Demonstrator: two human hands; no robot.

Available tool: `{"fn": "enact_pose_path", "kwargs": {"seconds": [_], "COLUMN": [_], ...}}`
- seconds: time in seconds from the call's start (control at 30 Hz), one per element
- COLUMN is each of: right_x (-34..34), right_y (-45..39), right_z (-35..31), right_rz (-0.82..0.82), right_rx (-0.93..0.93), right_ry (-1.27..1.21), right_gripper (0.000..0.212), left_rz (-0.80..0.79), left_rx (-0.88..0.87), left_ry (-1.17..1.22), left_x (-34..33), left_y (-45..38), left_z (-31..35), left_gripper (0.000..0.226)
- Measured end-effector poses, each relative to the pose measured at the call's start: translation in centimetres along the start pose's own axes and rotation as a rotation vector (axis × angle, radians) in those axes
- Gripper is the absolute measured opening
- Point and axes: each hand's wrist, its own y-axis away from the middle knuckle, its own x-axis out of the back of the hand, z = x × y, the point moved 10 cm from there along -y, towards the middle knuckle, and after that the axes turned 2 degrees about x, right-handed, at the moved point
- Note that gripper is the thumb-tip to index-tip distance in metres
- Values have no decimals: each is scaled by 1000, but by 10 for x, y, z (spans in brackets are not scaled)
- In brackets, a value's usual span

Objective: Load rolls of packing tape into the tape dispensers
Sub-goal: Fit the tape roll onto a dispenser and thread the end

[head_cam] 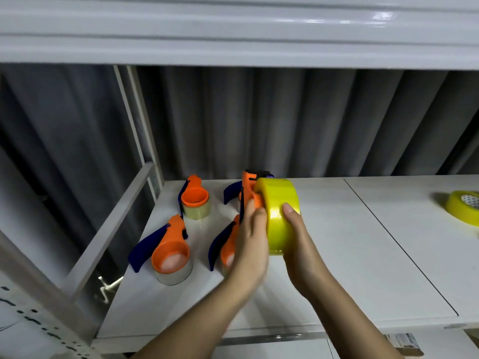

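Observation:
A thick yellow tape roll (278, 213) is held above the white shelf, its side against an orange dispenser (249, 189) with a blue handle. My right hand (298, 244) grips the roll from the right, thumb on its face. My left hand (251, 239) holds the orange dispenser from the left, fingers upward along its body. Three more orange and blue dispensers stand on the shelf to the left, each with a clear tape roll: one at the back (194, 200), one at the front left (169, 252), one partly hidden behind my left hand (225, 250).
The white shelf board (337, 255) has a seam running diagonally on the right. Another yellow tape roll (464, 209) lies flat at the far right edge. A white metal upright and rail (134, 151) border the shelf on the left. A corrugated grey wall stands behind.

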Motion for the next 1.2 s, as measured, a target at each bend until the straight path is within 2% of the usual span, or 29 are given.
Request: {"fn": "enact_pose_path", "kwargs": {"seconds": [0.1,0.2,0.3,0.4,0.43,0.5,0.6,0.63,0.7,0.77,0.83,0.9,0.97,1.1,1.2], "right_x": [-15,-13,-10,-12,-11,-9,-11,-10,2,14,10,3,0,-2,-1], "right_y": [3,1,0,1,2,3,9,11,13,11,9,6,6,5,3], "right_z": [-5,-13,-8,2,2,-1,-4,-7,-22,-42,-57,-62,-65,-69,-71], "right_rz": [-26,13,33,19,20,30,5,12,74,120,47,-36,-74,-93,-121], "right_rx": [74,146,122,45,32,40,75,107,220,319,357,347,356,356,338], "right_ry": [128,164,155,136,141,157,183,211,332,469,585,678,732,798,818], "right_gripper": [71,69,70,67,63,49,53,56,54,51,50,49,46,45,35], "left_rz": [-27,-181,-193,-161,-166,-170,-160,-161,-184,-217,-224,-240,-271,-272,-279], "left_rx": [50,74,116,74,64,109,159,141,44,-52,-125,-168,-190,-220,-267], "left_ry": [138,257,160,-41,-92,-135,-89,-111,-134,-179,-238,-245,-277,-305,-345], "left_x": [-1,-11,-11,-1,1,5,7,8,10,9,9,9,6,8,11], "left_y": [2,-5,-3,-8,-7,-7,-3,-2,-2,6,12,17,21,26,23], "left_z": [-8,1,3,8,11,6,1,3,10,21,28,32,32,37,34], "left_gripper": [74,73,68,35,31,40,49,45,15,19,11,19,26,24,29]}}
